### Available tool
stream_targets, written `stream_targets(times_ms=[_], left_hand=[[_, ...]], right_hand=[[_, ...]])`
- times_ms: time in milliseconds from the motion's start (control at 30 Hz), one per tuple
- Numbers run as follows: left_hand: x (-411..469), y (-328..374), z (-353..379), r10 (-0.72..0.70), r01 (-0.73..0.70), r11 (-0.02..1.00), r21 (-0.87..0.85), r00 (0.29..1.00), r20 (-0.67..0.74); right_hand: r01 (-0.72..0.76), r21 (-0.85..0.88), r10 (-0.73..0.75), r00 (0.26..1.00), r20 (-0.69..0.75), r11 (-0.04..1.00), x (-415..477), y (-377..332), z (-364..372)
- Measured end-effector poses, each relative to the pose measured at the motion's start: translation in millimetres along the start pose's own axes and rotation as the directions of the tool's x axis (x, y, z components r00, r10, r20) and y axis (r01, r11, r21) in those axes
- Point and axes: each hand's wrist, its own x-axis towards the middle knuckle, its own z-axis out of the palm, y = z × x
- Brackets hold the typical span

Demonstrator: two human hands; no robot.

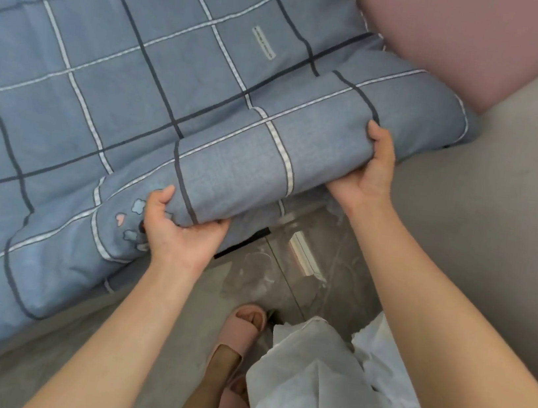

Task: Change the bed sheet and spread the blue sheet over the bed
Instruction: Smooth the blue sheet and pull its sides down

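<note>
At the near edge of the bed (pixel 42 358), both hands clamp a thick fold of the blue sheet (pixel 238 165): left hand (pixel 184 233) at seven o'clock, right hand (pixel 372 173) at two, well apart. That wide grip, I'd say, holds it level for flipping open toward ten o'clock.

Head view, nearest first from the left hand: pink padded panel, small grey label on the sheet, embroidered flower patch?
1. Embroidered flower patch, beside the left hand.
2. Small grey label, mid-bed.
3. Pink padded panel, far upper right.

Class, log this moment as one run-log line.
left hand: grips folded blue sheet | right hand: grips same sheet | sheet: not yet spread
</note>
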Motion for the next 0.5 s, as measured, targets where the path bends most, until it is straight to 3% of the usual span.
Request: stream_targets(times_ms=[133,300,367,500], left_hand=[[2.8,-5.3,-13.8,-0.053,0.055,0.998,0.024,0.995,-0.082],[0.5,-29.0,-45.1,-0.185,0.259,0.955,0.142,0.9,-0.395],[3.2,-32.2,-48.8,-0.183,0.252,0.96,0.12,0.893,-0.41],[15.3,-27.9,-49.5,-0.159,0.197,0.978,0.066,0.915,-0.371]], right_hand=[[-0.008,-0.061,0.001,0.994,-0.11,0.998,3.0,3.2,-8.2],[-0.077,-0.35,-0.067,0.922,-0.382,0.933,-2.6,8.0,-47.9],[-0.103,-0.424,-0.082,0.914,-0.397,0.9,-3.1,9.7,-57.6],[-0.096,-0.287,-0.003,0.945,-0.327,0.953,-2.1,11.0,-60.3]])
